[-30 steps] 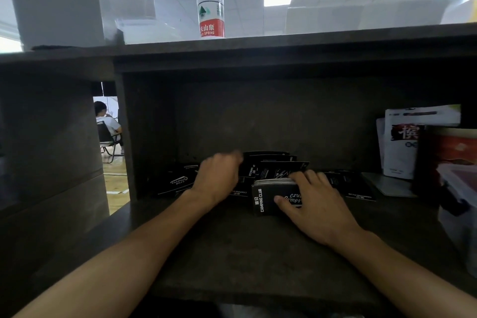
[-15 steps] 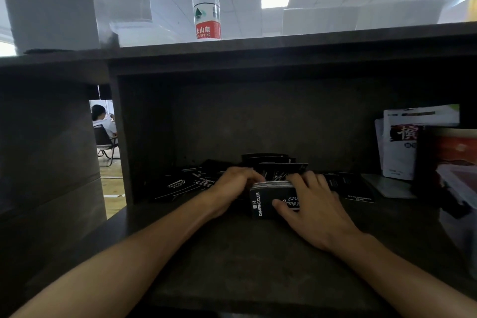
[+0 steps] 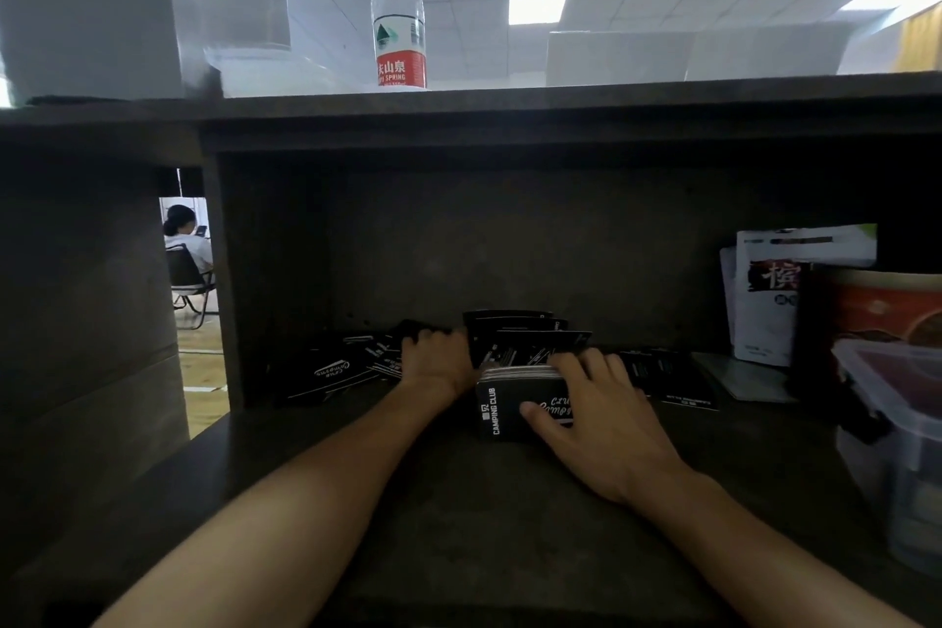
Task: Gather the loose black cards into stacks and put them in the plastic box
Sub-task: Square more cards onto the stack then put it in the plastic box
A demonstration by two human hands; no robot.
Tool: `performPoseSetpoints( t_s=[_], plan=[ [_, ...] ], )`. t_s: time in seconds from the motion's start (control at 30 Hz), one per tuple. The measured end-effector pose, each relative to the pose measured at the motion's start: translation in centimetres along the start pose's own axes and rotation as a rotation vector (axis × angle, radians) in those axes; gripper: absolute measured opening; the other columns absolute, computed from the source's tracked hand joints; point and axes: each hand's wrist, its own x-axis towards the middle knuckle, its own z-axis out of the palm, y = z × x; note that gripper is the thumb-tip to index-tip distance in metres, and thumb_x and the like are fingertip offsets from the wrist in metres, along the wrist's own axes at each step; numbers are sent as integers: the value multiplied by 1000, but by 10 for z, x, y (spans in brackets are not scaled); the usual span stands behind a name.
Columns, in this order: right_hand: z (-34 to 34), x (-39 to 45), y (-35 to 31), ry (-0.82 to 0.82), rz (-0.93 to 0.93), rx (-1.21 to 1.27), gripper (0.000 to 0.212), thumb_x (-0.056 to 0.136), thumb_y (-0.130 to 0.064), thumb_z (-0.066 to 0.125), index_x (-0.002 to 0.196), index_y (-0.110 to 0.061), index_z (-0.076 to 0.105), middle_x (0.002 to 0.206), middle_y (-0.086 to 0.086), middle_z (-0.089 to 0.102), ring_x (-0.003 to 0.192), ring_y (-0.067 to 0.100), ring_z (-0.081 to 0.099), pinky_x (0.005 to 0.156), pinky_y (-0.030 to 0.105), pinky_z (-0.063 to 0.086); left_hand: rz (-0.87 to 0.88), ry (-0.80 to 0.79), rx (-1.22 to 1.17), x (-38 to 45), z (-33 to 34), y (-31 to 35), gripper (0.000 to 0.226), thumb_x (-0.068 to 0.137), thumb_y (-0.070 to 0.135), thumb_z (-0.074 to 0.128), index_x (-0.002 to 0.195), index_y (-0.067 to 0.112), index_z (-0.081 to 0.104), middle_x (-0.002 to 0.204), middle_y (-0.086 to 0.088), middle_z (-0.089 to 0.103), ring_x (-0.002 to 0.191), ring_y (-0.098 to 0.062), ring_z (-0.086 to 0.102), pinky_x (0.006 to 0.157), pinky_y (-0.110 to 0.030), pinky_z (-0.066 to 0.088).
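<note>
A stack of black cards (image 3: pixel 502 411) printed "CAMPING CLUB" stands on edge in the middle of the dark shelf (image 3: pixel 459 500). My right hand (image 3: pixel 606 423) grips it, fingers over the top and thumb on its front face. Loose black cards (image 3: pixel 336 370) lie scattered at the back left, more behind the stack (image 3: pixel 530 337) and to its right (image 3: pixel 678 380). My left hand (image 3: pixel 436 360) reaches into the loose cards left of the stack, fingertips curled on them; whether it holds one is hidden. The clear plastic box (image 3: pixel 897 428) sits at the right edge.
White pouches (image 3: pixel 780 291) and a red package (image 3: pixel 887 306) stand at the back right. A water bottle (image 3: pixel 398 15) stands on the shelf top. A person sits on a chair (image 3: pixel 186 250) seen through the gap at left.
My left hand dropped from above the cards to beside the stack, then moved back and left onto the loose cards. My right hand kept its hold on the stack.
</note>
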Motion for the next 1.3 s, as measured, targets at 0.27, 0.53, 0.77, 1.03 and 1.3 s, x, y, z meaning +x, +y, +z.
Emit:
performPoseSetpoints(
  t_s=[0.27,0.53,0.77,1.03,1.3],
  plan=[
    [-3,-1,-3,8,33,-4,61,90,-69,43,139,-34,34,132,-6,38,124,13,35,105,40,40,183,300,-75,-29,-24,-17,22,98,20,43,114,13,55,104,-18,68,96,-39,65,79,-41,50],
    [-2,-1,-2,22,68,-38,63,90,-69,43,140,-32,34,135,-2,39,126,17,37,106,42,40,43,320,-1093,-23,-38,-25,7,95,14,59,92,17,65,86,2,72,83,-14,68,79,-34,56],
    [0,1,0,15,70,-34,79,91,-68,43,153,-27,17,149,-2,31,137,18,30,111,44,37,124,-320,-1367,-29,-23,-9,27,96,17,40,89,15,66,84,-2,70,78,-16,59,70,-31,40],
    [1,1,1,11,21,-68,62,93,-67,38,146,-38,30,138,-6,38,128,18,32,104,44,41,114,38,-455,-6,10,-18,38,94,45,54,129,30,56,126,-3,63,121,-25,53,103,-39,38],
    [-1,0,0,-2,27,-63,62,93,-66,39,147,-38,30,138,-7,38,128,17,32,105,44,40,155,115,-72,-10,2,-9,38,90,30,59,126,21,51,123,-12,63,115,-33,58,98,-44,40]
  ],
)
